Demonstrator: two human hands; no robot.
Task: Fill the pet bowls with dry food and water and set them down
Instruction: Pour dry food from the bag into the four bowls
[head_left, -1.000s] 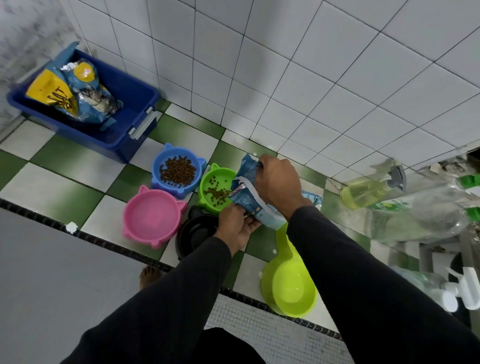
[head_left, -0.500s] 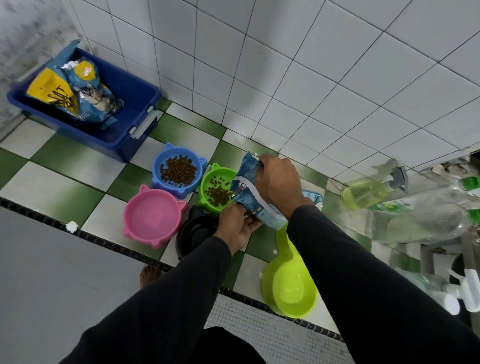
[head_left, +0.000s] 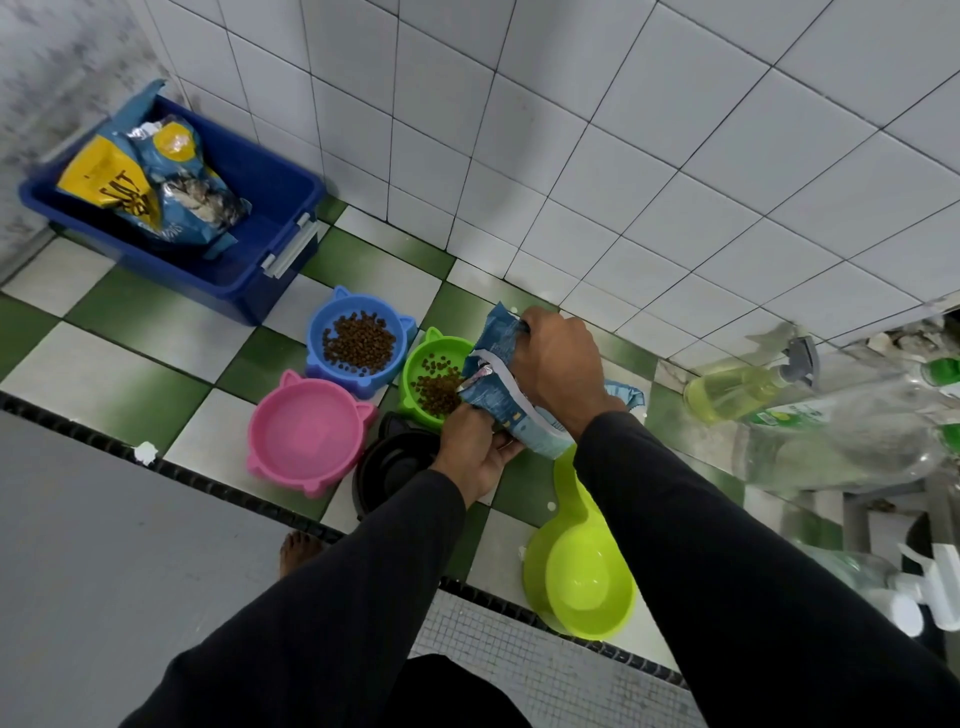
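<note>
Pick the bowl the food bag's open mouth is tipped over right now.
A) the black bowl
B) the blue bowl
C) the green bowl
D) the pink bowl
C: the food bag, held by the left hand and the right hand, has its mouth over the green bowl, where kibble is piling up.

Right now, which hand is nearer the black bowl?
Left. The left hand grips the food bag's lower edge directly beside the black bowl's rim. The right hand holds the bag's top, farther off, beyond the green bowl.
</note>
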